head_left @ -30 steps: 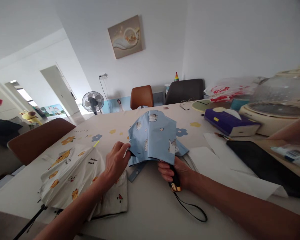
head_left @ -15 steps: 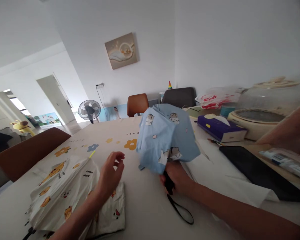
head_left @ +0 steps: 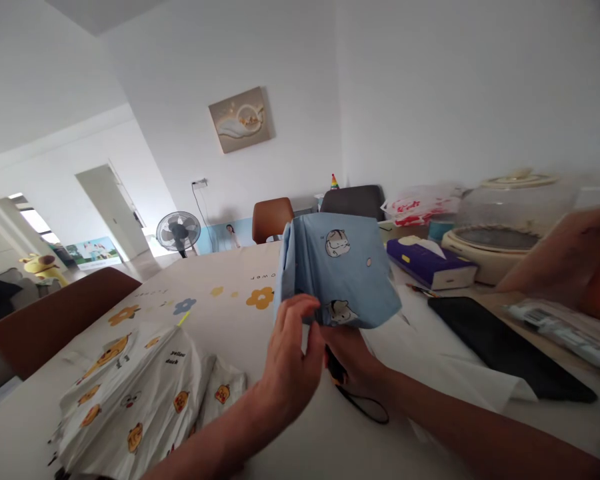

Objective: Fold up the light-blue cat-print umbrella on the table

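Observation:
A light blue folding umbrella with cartoon animal prints is held up over the table, its canopy loosely folded. My right hand is closed around its black handle, and a black wrist strap dangles below. My left hand is at the near left side of the canopy, fingers curved and thumb apart. Its fingertips overlap the fabric; whether they press on it I cannot tell. Left of my forearm lies a white umbrella with yellow duck prints, its canopy loose and partly hidden by that arm.
On the right are a black tablet-like slab, a purple tissue box, a clear-domed appliance and a plastic packet. Brown chairs and a dark chair border the table. A fan stands beyond.
My left hand has moved right, from above the duck umbrella to the blue canopy. The blue umbrella has turned, showing a different face, with my right hand still on its handle.

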`<state>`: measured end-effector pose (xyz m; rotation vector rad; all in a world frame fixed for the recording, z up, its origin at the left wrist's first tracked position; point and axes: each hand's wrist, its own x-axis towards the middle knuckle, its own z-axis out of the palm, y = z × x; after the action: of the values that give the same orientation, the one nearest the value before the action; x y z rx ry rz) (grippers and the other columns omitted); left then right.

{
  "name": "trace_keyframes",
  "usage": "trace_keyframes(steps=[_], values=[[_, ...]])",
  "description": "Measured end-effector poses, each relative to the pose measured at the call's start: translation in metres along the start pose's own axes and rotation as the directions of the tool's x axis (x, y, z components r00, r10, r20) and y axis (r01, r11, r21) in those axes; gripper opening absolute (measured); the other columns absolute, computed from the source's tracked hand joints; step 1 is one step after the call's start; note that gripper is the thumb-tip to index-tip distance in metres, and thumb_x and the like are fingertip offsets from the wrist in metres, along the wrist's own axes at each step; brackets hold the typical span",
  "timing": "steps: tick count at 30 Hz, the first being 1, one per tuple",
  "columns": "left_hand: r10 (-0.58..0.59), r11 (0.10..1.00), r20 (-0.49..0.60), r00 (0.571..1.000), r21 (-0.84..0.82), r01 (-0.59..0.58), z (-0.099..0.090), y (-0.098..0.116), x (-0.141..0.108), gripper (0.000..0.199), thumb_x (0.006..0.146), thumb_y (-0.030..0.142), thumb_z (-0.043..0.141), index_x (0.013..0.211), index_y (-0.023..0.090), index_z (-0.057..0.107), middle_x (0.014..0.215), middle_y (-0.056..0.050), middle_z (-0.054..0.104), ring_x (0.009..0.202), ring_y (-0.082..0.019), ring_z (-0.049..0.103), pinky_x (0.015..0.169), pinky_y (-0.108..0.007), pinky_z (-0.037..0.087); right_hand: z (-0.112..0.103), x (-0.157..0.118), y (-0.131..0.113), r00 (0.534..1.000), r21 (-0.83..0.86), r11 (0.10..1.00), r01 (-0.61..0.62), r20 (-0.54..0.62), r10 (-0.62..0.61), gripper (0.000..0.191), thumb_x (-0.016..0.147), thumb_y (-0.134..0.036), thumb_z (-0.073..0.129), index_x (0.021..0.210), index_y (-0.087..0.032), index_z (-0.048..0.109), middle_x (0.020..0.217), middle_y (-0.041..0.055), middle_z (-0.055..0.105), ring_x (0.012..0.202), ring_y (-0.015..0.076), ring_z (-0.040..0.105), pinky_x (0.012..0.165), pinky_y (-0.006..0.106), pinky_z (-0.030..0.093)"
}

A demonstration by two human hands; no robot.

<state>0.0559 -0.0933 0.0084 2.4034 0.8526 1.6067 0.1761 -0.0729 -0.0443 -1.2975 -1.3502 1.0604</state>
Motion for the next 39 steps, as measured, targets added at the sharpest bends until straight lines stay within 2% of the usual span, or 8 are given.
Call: trace_keyframes(steps=[12, 21, 25, 27, 29, 32, 36, 39], values=[[-0.171, 0.971, -0.065, 0.983, 0.159, 0.179, 0.031, -0.045, 0.037, 0.05, 0.089, 0.03, 0.029, 0.138, 0.023, 0.021, 0.146, -0.005, 0.016, 0.134, -0.018, 0.012, 0.109, -0.041, 0.014, 0.011, -0.015, -0.017, 0.992, 0.051, 0.991, -0.127, 0.033, 0.126, 0.034, 0.067, -0.015, 0.044, 0.033, -0.018, 0.039, 0.029, -0.0003, 0.043, 0.027, 0.0065, 0.039, 0.034, 0.018, 0.033], [-0.458, 0.888, -0.206, 0.865, -0.056, 0.457, -0.009, -0.084, 0.101, 0.051, 0.09, 0.042, 0.02, 0.132, 0.017, 0.033, 0.142, -0.01, 0.029, 0.132, -0.02, 0.021, 0.108, -0.04, 0.017, 0.013, -0.026, -0.02, 0.901, 0.268, 0.884, -0.383, 0.318, 0.295, 0.026, 0.066, -0.018, 0.042, 0.04, -0.019, 0.038, 0.029, -0.004, 0.039, 0.027, 0.0071, 0.038, 0.03, 0.018, 0.031], [-0.34, 0.924, -0.296, 0.893, 0.071, 0.376, -0.009, -0.062, 0.071, 0.051, 0.089, 0.037, 0.03, 0.134, 0.013, 0.029, 0.144, -0.011, 0.023, 0.133, -0.019, 0.015, 0.109, -0.038, 0.012, 0.011, -0.023, -0.02, 0.908, 0.315, 0.865, -0.39, 0.29, 0.304, 0.029, 0.069, -0.024, 0.044, 0.041, -0.019, 0.038, 0.031, -0.0039, 0.04, 0.028, 0.0069, 0.038, 0.032, 0.019, 0.032], [-0.103, 0.977, -0.197, 0.975, 0.162, 0.136, 0.004, -0.041, 0.04, 0.048, 0.088, 0.03, 0.033, 0.134, 0.018, 0.028, 0.143, -0.007, 0.026, 0.133, -0.018, 0.015, 0.109, -0.039, 0.013, 0.012, -0.022, -0.019, 0.94, 0.3, 0.898, -0.321, 0.217, 0.263, 0.029, 0.068, -0.023, 0.045, 0.04, -0.018, 0.039, 0.031, -0.0031, 0.042, 0.028, 0.0072, 0.04, 0.032, 0.018, 0.032], [-0.067, 0.984, -0.03, 0.997, 0.165, 0.071, 0.02, -0.025, 0.014, 0.05, 0.087, 0.023, 0.031, 0.136, 0.022, 0.024, 0.144, -0.004, 0.023, 0.134, -0.017, 0.014, 0.11, -0.04, 0.014, 0.015, -0.022, -0.018, 0.961, 0.286, 0.921, -0.264, 0.161, 0.225, 0.029, 0.066, -0.023, 0.047, 0.039, -0.018, 0.04, 0.031, -0.0024, 0.043, 0.029, 0.0074, 0.042, 0.032, 0.018, 0.033], [-0.164, 0.98, -0.015, 0.986, 0.113, 0.164, 0.033, -0.02, 0.004, 0.053, 0.088, 0.024, 0.029, 0.139, 0.021, 0.017, 0.147, -0.003, 0.016, 0.135, -0.017, 0.007, 0.11, -0.04, 0.01, 0.018, -0.026, -0.017, 0.963, 0.275, 0.926, -0.259, 0.145, 0.226, 0.026, 0.064, -0.022, 0.047, 0.039, -0.018, 0.04, 0.031, -0.0025, 0.044, 0.029, 0.0081, 0.042, 0.031, 0.018, 0.033], [-0.473, 0.881, -0.092, 0.876, -0.048, 0.471, 0.024, -0.035, 0.037, 0.061, 0.087, 0.043, 0.031, 0.14, 0.019, 0.011, 0.148, -0.006, 0.009, 0.135, -0.019, 0.006, 0.11, -0.039, 0.01, 0.02, -0.029, -0.017, 0.936, 0.281, 0.907, -0.313, 0.253, 0.244, 0.024, 0.059, -0.016, 0.042, 0.035, -0.018, 0.039, 0.028, -0.0027, 0.043, 0.026, 0.0084, 0.04, 0.031, 0.019, 0.034], [-0.518, 0.854, -0.092, 0.85, -0.115, 0.508, 0.015, -0.04, 0.055, 0.066, 0.083, 0.051, 0.039, 0.138, 0.022, 0.017, 0.147, -0.007, 0.014, 0.134, -0.023, 0.011, 0.109, -0.041, 0.014, 0.021, -0.031, -0.017, 0.931, 0.24, 0.921, -0.308, 0.274, 0.24, 0.028, 0.059, -0.015, 0.04, 0.031, -0.017, 0.041, 0.027, -0.0019, 0.041, 0.026, 0.0077, 0.039, 0.031, 0.019, 0.033]])
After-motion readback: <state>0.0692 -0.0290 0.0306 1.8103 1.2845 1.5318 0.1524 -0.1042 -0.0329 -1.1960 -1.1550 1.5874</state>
